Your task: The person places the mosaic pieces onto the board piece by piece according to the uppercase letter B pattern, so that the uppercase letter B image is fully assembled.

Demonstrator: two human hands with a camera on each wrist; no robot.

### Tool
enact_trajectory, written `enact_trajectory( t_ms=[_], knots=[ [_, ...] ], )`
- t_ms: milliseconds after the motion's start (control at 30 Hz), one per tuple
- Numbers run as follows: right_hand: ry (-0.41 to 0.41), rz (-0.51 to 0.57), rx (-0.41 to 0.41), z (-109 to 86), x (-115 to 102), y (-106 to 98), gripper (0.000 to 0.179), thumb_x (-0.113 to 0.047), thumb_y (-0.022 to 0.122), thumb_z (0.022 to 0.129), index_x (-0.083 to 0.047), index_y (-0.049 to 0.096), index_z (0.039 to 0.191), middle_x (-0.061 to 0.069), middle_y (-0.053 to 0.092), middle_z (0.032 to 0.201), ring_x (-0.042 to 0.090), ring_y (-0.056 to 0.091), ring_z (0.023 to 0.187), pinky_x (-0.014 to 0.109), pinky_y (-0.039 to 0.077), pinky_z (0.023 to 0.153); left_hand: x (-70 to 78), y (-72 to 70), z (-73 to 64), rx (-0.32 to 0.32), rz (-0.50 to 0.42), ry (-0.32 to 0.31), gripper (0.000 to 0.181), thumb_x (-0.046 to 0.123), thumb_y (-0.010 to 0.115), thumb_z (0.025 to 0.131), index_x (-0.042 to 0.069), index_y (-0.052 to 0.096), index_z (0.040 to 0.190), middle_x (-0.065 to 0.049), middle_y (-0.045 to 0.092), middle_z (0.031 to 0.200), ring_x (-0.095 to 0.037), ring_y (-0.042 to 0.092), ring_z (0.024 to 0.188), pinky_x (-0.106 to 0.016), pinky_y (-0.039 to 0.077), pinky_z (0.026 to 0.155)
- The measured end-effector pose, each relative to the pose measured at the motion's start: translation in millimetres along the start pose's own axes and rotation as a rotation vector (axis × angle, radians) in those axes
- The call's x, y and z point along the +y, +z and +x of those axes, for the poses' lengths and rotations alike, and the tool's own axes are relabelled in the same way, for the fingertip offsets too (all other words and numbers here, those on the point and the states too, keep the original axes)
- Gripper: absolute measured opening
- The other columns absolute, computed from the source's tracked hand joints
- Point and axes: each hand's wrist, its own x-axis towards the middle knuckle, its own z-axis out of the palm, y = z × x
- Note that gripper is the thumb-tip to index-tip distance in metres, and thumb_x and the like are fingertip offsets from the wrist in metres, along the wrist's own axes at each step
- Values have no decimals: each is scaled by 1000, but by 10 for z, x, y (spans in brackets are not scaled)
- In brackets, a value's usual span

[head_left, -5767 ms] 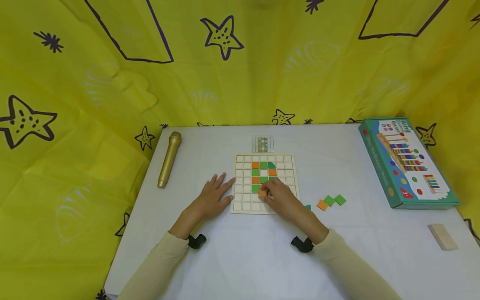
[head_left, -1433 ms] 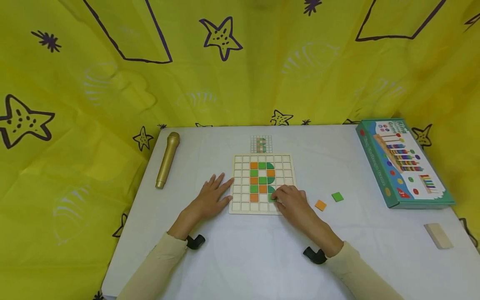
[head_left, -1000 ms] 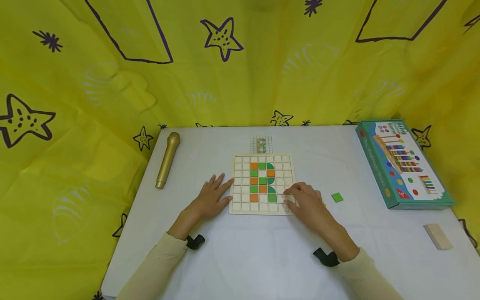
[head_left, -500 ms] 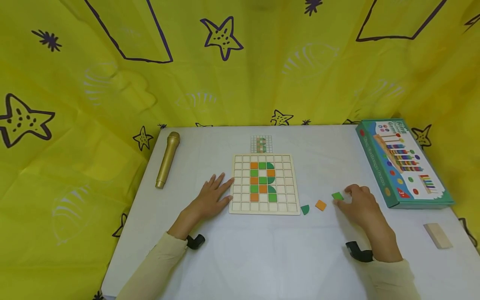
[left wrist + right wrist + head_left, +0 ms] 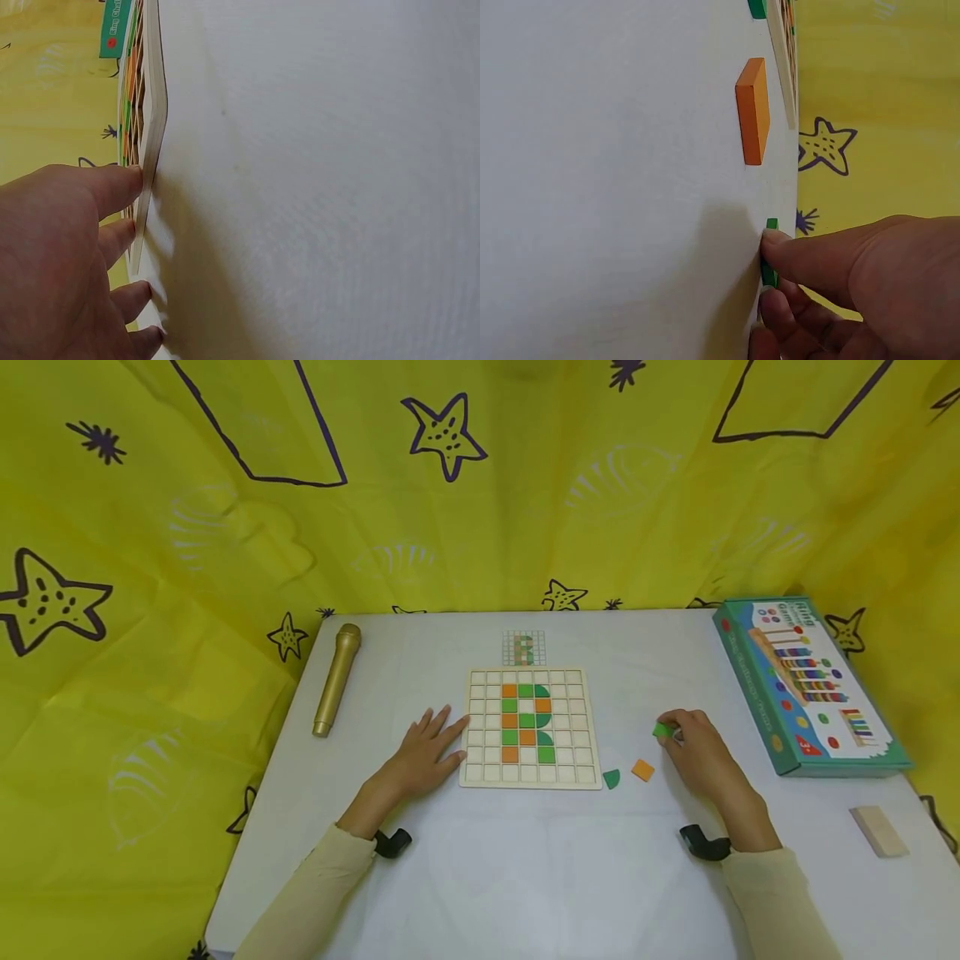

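My right hand [image 5: 699, 753] pinches a green square tile [image 5: 662, 730] between thumb and fingers, close over the table; the right wrist view shows that tile [image 5: 770, 255] edge-on at the thumb. My left hand [image 5: 429, 752] lies with fingers spread, its fingertips at the left edge of the wooden grid board [image 5: 487, 772]. Orange, green and dark green tiles [image 5: 527, 721] on the board form a letter R. An orange square tile [image 5: 642, 769] and a dark green quarter-round tile [image 5: 612, 778] lie loose between the board and my right hand.
A small pattern card [image 5: 524, 647] with a similar R lies behind the board. A gold microphone [image 5: 337, 681] is at the left, a boxed ring game [image 5: 813, 685] at the right. A wooden block [image 5: 879, 832] sits near the right table edge.
My right hand has left the board, reached right and taken the green square tile, shifting it slightly left and away from me. More tiles fill the R than earlier. My left hand stays put.
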Motion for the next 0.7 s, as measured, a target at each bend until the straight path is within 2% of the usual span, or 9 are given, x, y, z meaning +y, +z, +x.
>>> enact_trajectory(
  t_ms=[200,367,533,700],
  knots=[
    [-26,8,-25,156,-112,73,32,-6,60,106,3,56,137,33,46,130,47,55,112,61,51,94,-9,2,4,-5,1,-7,65,47,45,112,27,24,170,-11,7,178,-40,-1,164,-63,6,130],
    [-41,14,-46,271,-278,162,34,-9,62,106,6,57,136,29,49,126,42,57,109,57,53,97,-3,5,12,-5,6,-11,65,47,46,111,27,24,170,-11,8,178,-41,0,164,-63,6,130],
    [-72,29,-36,325,-534,275,35,-11,64,106,8,58,135,28,51,128,41,57,114,58,52,103,2,5,-5,-1,1,-14,65,46,47,111,26,26,169,-13,10,178,-42,1,163,-65,8,129],
    [-163,35,-52,289,-856,464,32,-10,66,104,4,62,133,22,54,125,36,59,114,53,53,102,7,-13,-12,8,-9,-9,65,46,48,111,26,27,169,-12,9,178,-41,1,163,-64,7,130]
  ],
)
